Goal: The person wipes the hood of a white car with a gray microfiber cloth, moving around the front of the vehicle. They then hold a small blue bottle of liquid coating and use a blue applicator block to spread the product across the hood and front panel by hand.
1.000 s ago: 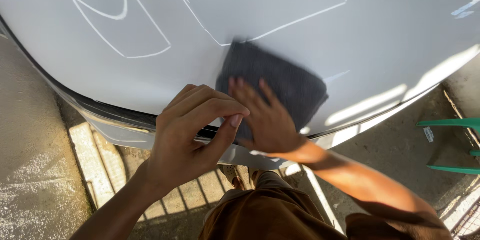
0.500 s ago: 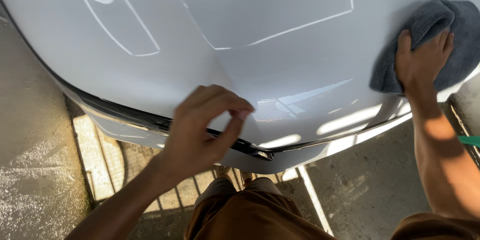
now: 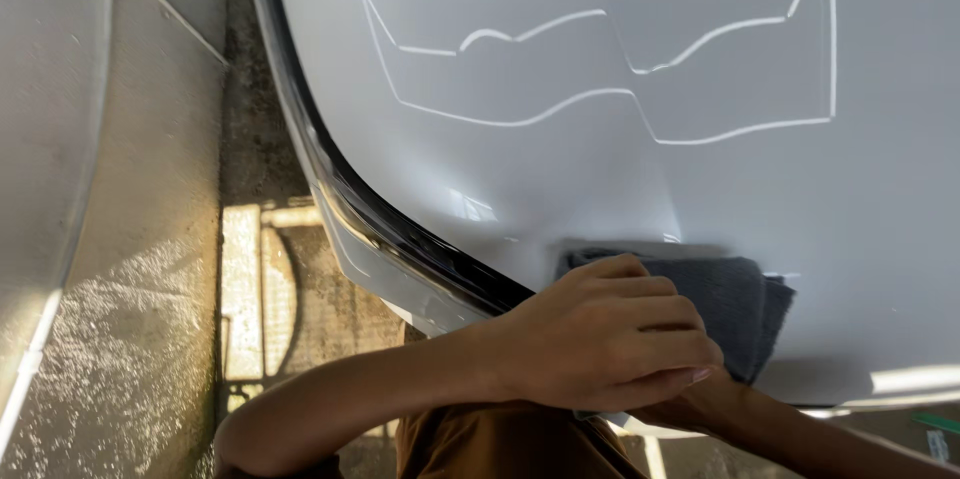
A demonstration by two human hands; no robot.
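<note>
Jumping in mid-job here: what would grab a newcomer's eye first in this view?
First, the glossy white car panel filling the upper right, with thin white reflection lines running across it. Next, low in the middle, the left hand lies curled over a folded dark grey cloth pressed against the panel near its dark lower edge. The right hand is mostly hidden beneath the left; wet, sunlit concrete ground lies at lower left.
</note>
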